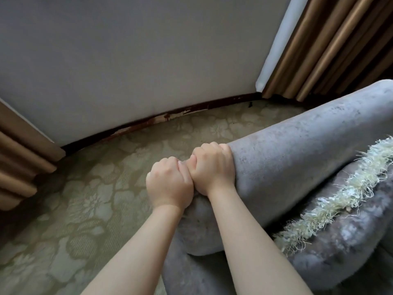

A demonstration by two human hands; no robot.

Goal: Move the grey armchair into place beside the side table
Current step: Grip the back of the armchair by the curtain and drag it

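The grey armchair [297,150] is gripped at its armrest edge by left hand [169,185] and right hand [212,167], fingers curled tight.

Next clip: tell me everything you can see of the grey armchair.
Only part of the grey armchair shows, at the right: a thick, rounded armrest in worn, mottled grey velvety fabric, with the side panel below it. A grey fringed cushion lies inside the arm, its pale fringe against it. The chair stands on the patterned carpet. The left hand and right hand grip the armrest's front end side by side.
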